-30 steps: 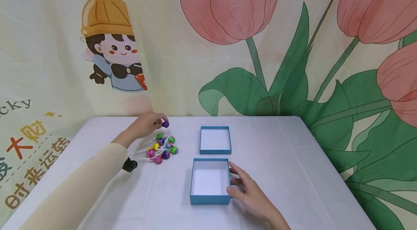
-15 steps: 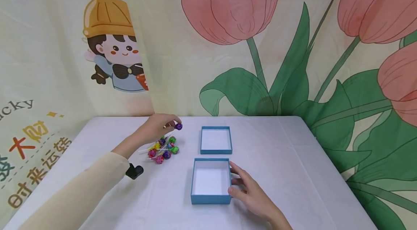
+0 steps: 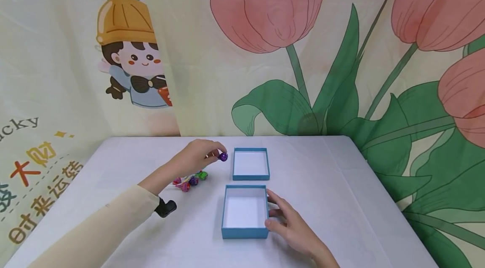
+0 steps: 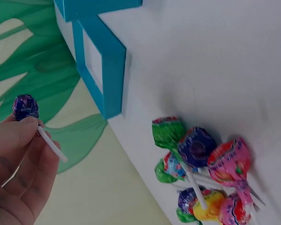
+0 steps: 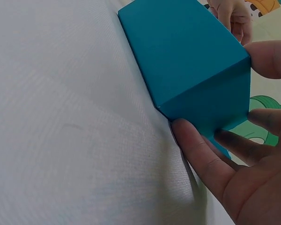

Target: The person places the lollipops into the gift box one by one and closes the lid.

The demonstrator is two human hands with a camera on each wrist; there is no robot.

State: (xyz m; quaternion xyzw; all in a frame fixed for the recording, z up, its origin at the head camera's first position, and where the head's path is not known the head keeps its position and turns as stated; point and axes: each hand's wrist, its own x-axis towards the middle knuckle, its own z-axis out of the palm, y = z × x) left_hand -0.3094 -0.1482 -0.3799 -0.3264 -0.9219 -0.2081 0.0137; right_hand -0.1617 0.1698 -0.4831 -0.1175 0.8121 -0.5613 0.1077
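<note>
"Pinching anything with that left grip (image 3: 198, 157)?"

"Yes, 1 purple lollipop (image 4: 25, 107), caught between thumb and fingers just below its wrapped head. The white stick (image 4: 52, 145) slants out past the fingers."

"And the right grip (image 3: 289, 222)?"

"Spread, with thumb and fingertips touching the right side of the near blue box (image 3: 244, 233), the thumb at its near corner."

"Where's the lollipop against everything else?"

"At the left grip's fingertips, above the bench (image 3: 322, 183), just left of the far blue box (image 3: 251, 177). That box sits just beyond the near box; both are open-topped and white inside."

"Other sweets?"

"A pile of lollipops (image 3: 193, 180), green, pink and purple, on the bench below the left grip, partly hidden by the hand from the head view."
</note>
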